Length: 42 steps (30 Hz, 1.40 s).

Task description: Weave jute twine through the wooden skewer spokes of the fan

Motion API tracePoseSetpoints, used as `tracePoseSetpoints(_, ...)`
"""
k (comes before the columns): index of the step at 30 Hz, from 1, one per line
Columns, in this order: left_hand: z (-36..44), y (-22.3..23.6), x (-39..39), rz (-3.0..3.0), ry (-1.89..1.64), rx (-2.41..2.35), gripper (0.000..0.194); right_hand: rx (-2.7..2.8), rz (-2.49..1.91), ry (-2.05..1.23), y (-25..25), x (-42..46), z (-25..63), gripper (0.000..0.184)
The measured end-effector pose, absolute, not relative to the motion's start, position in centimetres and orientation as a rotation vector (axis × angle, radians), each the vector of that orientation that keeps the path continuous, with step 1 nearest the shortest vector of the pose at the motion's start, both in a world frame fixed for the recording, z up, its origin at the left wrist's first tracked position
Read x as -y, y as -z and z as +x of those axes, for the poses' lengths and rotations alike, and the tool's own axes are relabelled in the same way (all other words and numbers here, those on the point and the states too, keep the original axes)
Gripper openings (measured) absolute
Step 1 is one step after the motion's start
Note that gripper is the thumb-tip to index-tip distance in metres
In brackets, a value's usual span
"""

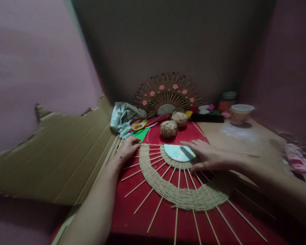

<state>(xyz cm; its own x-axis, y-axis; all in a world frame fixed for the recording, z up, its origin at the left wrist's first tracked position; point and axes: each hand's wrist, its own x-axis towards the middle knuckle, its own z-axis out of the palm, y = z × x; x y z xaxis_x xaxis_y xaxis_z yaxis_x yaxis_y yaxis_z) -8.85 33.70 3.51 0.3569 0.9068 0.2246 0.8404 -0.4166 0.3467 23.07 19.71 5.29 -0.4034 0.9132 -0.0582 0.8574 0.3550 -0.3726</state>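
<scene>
A half-round woven fan of thin sticks and twine lies on the red cloth, its straight edge away from me and its sticks fanning towards me. At its centre is a pale blue half-disc. My left hand is closed at the far left corner of the fan, fingers and thumb around the end of the woven band. My right hand reaches over the right part, fingers stretched out and thumb apart, touching near the half-disc. Beyond the straight edge sit two balls of twine.
A finished-looking fan with pink flowers leans against the back wall. Yellow-handled scissors and a light cloth lie at the back left. A cup and a jar stand at the back right. Cardboard fills the left side.
</scene>
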Motion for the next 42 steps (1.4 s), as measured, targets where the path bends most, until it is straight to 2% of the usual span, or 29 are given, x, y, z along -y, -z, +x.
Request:
tracePoseSetpoints(7,-8.9,-3.5,-34.1,2.505,-0.491,-1.618,0.028,2.419,-1.626,-0.486,-5.3,-19.7,24.6,0.06)
tracePoseSetpoints(11,-9.1,-3.4,-34.3,2.534,-0.448,-1.655,0.028,2.329,-1.666,-0.478,-5.0,-19.9,25.7,0.052)
tracePoseSetpoints(17,-9.3,-3.4,-34.5,2.581,-0.418,-1.636,0.026,2.186,-1.798,-0.495,-4.0,-20.1,27.9,0.052)
tracePoseSetpoints(27,-9.3,-2.6,-34.6,2.601,-0.501,-1.621,0.023,2.169,-1.91,0.032,-3.0,-21.5,28.9,0.043)
tracePoseSetpoints(32,-9.2,-2.7,-34.2,2.591,-0.537,-1.61,0.023,2.159,-1.943,0.03,-3.2,-22.7,29.2,0.04)
tracePoseSetpoints(39,-8.7,-2.9,-33.8,2.561,-0.6,-1.582,0.039,2.231,-1.908,0.094,-2.3,-22.8,29.1,0.041)
tracePoseSetpoints(42,-8.1,-3.1,-33.4,2.553,-0.684,-1.566,0.032,2.173,-1.867,0.194,-2.2,-22.6,29.0,0.039)
